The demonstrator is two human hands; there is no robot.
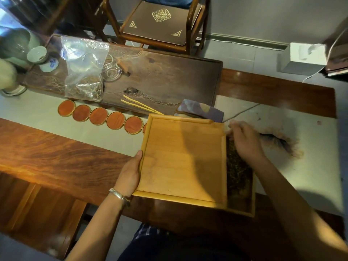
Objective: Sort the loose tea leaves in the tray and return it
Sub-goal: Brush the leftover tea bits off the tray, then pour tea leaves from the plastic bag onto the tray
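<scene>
A light wooden tray (184, 159) lies tilted over the table's near edge, its bare bottom facing me. My left hand (131, 174) grips its left rim, thumb on top. Dark loose tea leaves (237, 170) lie in a strip along the tray's right side, inside a second, lower wooden frame (252, 208). My right hand (244, 142) rests over the upper end of the leaves, fingers curled down into them; whether it pinches any I cannot tell.
A clear zip bag of tea (84, 72) stands on the dark tea board (169, 76). Bamboo tweezers (139, 106) lie beside a folded cloth (201, 110). Several round orange coasters (98, 115) line the table runner. A chair (162, 23) stands behind the table.
</scene>
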